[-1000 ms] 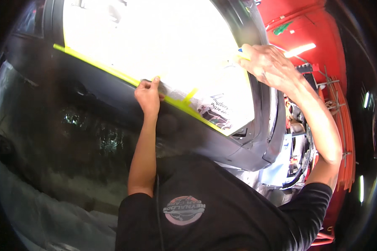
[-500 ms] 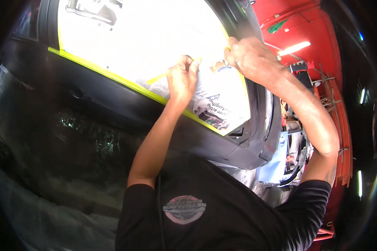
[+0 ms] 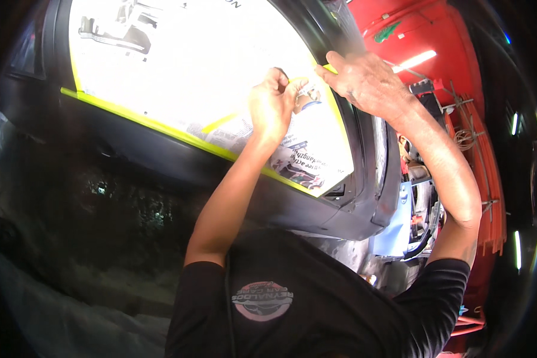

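Note:
Sheets of newspaper (image 3: 179, 71) cover a car window, edged with yellow masking tape (image 3: 161, 127). Over the lower right of the paper, my left hand (image 3: 271, 107) is closed in a pinch, with a bit of yellow tape at its fingertips. A short loose-looking tape strip (image 3: 219, 123) lies on the paper beside the left wrist. My right hand (image 3: 373, 83) is at the window's right edge, thumb and forefinger around a yellow piece of tape (image 3: 330, 68). Its other fingers are curled and partly hidden. Glare washes out the paper between the hands.
The dark car door (image 3: 119, 155) lies below the window, and a black frame (image 3: 364, 137) borders it on the right. Beyond stand a red wall (image 3: 447, 42), orange pipes (image 3: 489, 179), a light-blue panel (image 3: 394, 230) and assorted parts. A lit tube lamp (image 3: 414, 61) shows at upper right.
My left hand has moved right and slightly up, closer to the right hand. My right hand has shifted slightly, its forefinger now reaching further left. The view has tilted a little.

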Available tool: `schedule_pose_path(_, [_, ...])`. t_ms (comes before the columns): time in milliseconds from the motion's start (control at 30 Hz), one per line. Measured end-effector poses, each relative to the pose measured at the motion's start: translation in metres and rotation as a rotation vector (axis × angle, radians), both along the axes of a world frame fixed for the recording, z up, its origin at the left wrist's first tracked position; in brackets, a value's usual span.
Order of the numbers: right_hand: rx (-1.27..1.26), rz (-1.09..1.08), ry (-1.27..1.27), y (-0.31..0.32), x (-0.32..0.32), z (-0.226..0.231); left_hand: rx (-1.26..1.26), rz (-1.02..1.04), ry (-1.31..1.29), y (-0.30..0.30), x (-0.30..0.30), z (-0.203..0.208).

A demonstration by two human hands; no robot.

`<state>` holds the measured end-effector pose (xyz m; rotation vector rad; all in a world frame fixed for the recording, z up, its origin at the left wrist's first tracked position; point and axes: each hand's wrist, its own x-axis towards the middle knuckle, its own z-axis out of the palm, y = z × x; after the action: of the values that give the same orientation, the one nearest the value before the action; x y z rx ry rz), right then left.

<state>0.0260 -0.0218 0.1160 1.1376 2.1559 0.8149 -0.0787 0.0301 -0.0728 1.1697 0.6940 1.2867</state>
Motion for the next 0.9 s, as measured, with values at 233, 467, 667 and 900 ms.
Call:
schedule_pose_path(233, [-0.063, 0.050, 0.134, -0.031, -0.001, 0.030, 0.029, 0.059, 0.125, 0.015, 0.008, -0.010])
schedule_pose_path(467, [0.086, 0.020, -0.039, -0.034, -0.001, 0.035, -0.055, -0.052, -0.006, 0.008, 0.013, 0.007])
schedule_pose_path(667, [0.089, 0.039, 0.045, -0.035, -0.007, 0.023, 0.068, 0.067, 0.086, 0.013, 0.026, 0.018])
schedule_pose_path(900, [0.116, -0.071, 0.041, -0.044, -0.010, 0.019, -0.085, -0.133, -0.126, 0.017, 0.023, 0.023])
